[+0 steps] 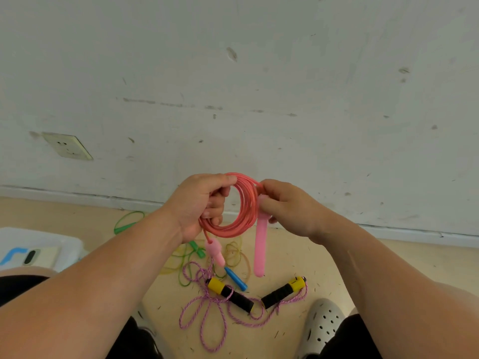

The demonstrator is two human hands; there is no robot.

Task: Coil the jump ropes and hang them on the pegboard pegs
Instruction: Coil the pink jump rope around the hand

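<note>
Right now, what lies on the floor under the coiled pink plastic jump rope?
Thin tangled green and yellow ropes and a blue plastic handle; the pink coil and left hand hide part.

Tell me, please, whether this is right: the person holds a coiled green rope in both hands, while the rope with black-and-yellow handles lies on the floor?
Not quite: the head view shows the coiled rope held in the left hand and right hand is pink, not green. The rope with black-and-yellow handles does lie on the floor.
</note>
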